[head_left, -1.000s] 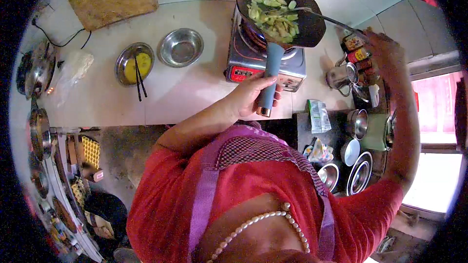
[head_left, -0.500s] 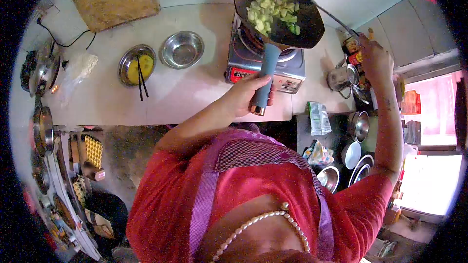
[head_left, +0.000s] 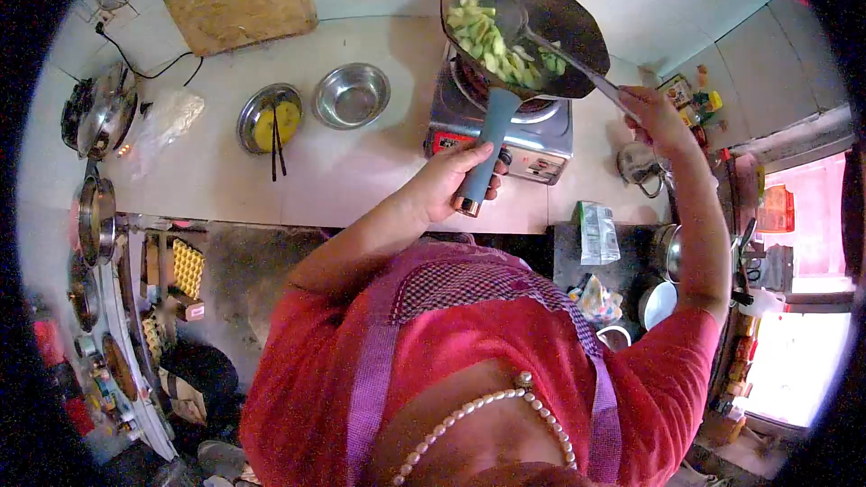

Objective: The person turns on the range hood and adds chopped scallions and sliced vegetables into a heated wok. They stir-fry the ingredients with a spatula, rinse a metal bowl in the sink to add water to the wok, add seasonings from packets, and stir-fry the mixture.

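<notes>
My left hand [head_left: 445, 182] is wrapped around the blue-grey handle [head_left: 496, 126] of a dark wok [head_left: 568, 13]. The wok sits on a gas stove [head_left: 541, 146], tilted in this view. Chopped pale green vegetable pieces [head_left: 483, 41] lie mostly along its left side. In my right hand [head_left: 661, 117] is a long metal spatula [head_left: 573, 61], gripped at the end of its shaft. Its dark blade rests inside the wok, against the pieces. I cannot tell exactly what vegetable it is.
Left of the stove stand a steel bowl [head_left: 352, 117] and another bowl [head_left: 245, 113] with yellow beaten egg [head_left: 287, 117] and chopsticks [head_left: 278, 153]. A wooden board [head_left: 239, 0] leans on the wall. Right are a metal pot [head_left: 634, 164], condiment packages [head_left: 708, 104] and a packet [head_left: 597, 233].
My right hand has moved left and slightly down, bringing the spatula's blade across to the wok's left part. The vegetable pieces are spread differently. My left hand keeps its grip on the handle.
</notes>
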Tool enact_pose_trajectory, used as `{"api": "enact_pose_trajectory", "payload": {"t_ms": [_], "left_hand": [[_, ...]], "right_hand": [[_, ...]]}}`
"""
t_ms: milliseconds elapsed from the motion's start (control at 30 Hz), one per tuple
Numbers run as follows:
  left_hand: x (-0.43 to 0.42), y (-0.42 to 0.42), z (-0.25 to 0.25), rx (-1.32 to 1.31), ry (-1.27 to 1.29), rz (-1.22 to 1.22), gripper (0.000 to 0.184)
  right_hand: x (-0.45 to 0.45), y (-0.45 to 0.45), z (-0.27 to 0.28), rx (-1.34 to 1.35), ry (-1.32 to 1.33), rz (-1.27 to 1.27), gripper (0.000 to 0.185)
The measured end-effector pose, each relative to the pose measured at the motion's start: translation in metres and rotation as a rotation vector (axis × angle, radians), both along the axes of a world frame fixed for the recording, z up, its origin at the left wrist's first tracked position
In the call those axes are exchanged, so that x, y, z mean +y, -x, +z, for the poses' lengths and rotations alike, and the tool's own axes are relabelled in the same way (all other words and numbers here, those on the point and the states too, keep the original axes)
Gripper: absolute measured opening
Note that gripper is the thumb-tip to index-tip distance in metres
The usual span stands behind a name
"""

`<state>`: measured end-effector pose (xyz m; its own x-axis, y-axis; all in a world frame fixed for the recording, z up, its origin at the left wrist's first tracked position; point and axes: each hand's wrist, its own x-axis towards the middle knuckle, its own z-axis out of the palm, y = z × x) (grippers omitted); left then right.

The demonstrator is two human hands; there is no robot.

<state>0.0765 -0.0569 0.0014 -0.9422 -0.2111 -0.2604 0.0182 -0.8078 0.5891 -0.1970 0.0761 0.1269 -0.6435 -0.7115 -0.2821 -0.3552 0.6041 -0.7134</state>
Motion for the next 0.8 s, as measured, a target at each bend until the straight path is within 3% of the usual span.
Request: {"api": "enact_pose_trajectory", "payload": {"t_ms": [100,200,333,433,533,633,667,733,767,800], "left_hand": [[0.001,0.000,0.000,0.000,-0.004,0.007,0.024],[0.003,0.001,-0.001,0.002,-0.005,0.027,0.025],[0.006,0.001,-0.003,-0.009,0.010,0.040,0.026],[0.008,0.001,0.004,-0.074,0.020,0.062,0.027],[0.007,0.003,0.002,-0.050,-0.017,0.049,0.027],[0.006,0.002,-0.004,-0.031,-0.007,0.037,0.027],[0.004,-0.001,-0.003,-0.022,0.017,0.027,0.029],[0.004,-0.007,0.000,-0.001,0.051,0.010,0.034],[0.003,-0.008,0.001,0.002,0.066,0.013,0.034],[0.003,-0.010,0.003,0.002,0.080,0.016,0.034]], "right_hand": [[0.021,-0.007,0.034,0.010,0.015,0.080,0.030],[0.033,-0.015,0.052,0.227,-0.199,0.230,0.026],[0.035,0.012,0.014,0.743,0.020,0.400,0.023],[0.005,-0.015,0.022,1.106,-0.219,0.304,0.028],[-0.026,-0.022,0.015,1.231,-0.369,0.210,0.025],[-0.032,0.013,-0.018,1.490,-0.353,0.401,0.039],[-0.028,0.006,-0.011,1.480,-0.316,0.440,0.041],[-0.008,-0.029,0.033,1.341,-0.595,0.364,0.025],[0.008,-0.017,0.049,1.275,-0.604,0.298,0.030],[0.026,-0.030,0.075,1.379,-0.465,0.364,0.033]]}}
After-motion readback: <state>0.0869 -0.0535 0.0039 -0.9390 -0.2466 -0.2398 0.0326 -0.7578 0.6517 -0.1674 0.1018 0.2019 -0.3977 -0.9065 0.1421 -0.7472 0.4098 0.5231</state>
